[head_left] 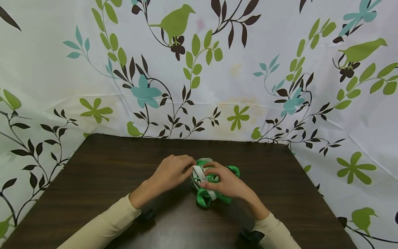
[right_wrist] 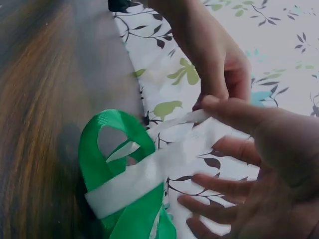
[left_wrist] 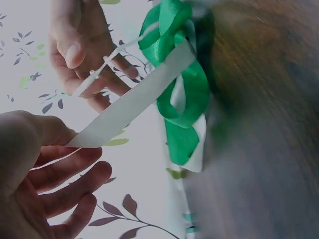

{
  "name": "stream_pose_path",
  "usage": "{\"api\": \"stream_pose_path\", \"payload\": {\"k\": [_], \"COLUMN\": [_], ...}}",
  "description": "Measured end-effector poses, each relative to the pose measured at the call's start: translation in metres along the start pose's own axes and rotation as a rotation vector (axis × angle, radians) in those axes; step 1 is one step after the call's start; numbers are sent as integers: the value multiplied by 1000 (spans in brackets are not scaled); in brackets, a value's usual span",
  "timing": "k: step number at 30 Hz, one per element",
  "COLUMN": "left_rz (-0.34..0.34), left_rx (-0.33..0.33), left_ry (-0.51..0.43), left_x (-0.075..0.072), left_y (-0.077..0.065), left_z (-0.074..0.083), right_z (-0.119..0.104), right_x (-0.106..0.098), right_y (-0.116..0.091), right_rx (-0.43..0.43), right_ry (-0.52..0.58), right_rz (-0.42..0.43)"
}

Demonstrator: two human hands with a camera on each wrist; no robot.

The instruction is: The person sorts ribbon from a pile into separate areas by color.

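A loose bundle of green and white ribbon (head_left: 203, 199) lies on the dark table, looped over itself. My left hand (head_left: 174, 172) is at its left side. In the left wrist view, the thumb and index finger of that left hand (left_wrist: 47, 172) pinch a flat white length of the ribbon (left_wrist: 134, 107), drawn taut from the green loops. My right hand (head_left: 225, 181) reaches over the bundle from the right. Its fingers (right_wrist: 219, 186) are spread and relaxed beside the white ribbon (right_wrist: 149, 174), thumb apart from them. A narrow white strand (left_wrist: 112, 59) runs to the right fingers.
The brown wooden table (head_left: 118, 173) extends around the bundle to its far edge. Behind it hangs a white cloth (head_left: 224, 83) printed with birds, leaves and flowers. Dark wrist devices (head_left: 252, 236) sit under both sleeves.
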State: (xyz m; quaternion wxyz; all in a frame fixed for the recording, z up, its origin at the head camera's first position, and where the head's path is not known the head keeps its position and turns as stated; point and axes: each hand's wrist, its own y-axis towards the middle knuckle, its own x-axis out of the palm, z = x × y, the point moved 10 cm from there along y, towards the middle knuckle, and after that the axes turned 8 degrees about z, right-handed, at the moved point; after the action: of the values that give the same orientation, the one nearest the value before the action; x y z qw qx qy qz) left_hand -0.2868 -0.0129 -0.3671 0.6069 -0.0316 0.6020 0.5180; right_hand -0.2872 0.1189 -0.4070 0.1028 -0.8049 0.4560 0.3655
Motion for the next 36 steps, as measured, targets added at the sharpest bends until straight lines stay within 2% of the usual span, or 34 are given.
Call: {"api": "stream_pose_path", "payload": {"k": [3,6,10,12,15,17,23,25,29,33,36], "left_rz": [59,123,187,188,149,99,-95,-150,-212,-221,-214], "left_rx": [30,41,42,40,29,6,-111,-132,-173,-191,-201], "left_ry": [56,80,97,105,86,3,-469,-571,-658,-688,-687], "left_x": [-11,-23,-34,-35,-32,-27,-22,-25,-36,-54,-70], "left_y": [2,4,4,3,2,2,0,-2,-5,-4,-3], "left_z": [7,12,13,13,10,6,-5,-6,-10,-13,-16], "right_z": [0,-3,-12,-17,-24,-28,-32,-33,-31,-28,-26], "right_x": [-2,-7,-15,-18,-25,-33,-67,-79,-103,-130,-150], "right_y": [0,1,1,0,0,1,-1,-3,-9,-15,-18], "right_rx": [11,13,-16,-27,-35,-27,-7,-6,-5,12,21], "right_ry": [105,185,352,435,510,522,476,462,428,411,443], "right_rz": [-25,-13,2,4,14,29,105,126,179,251,301]}}
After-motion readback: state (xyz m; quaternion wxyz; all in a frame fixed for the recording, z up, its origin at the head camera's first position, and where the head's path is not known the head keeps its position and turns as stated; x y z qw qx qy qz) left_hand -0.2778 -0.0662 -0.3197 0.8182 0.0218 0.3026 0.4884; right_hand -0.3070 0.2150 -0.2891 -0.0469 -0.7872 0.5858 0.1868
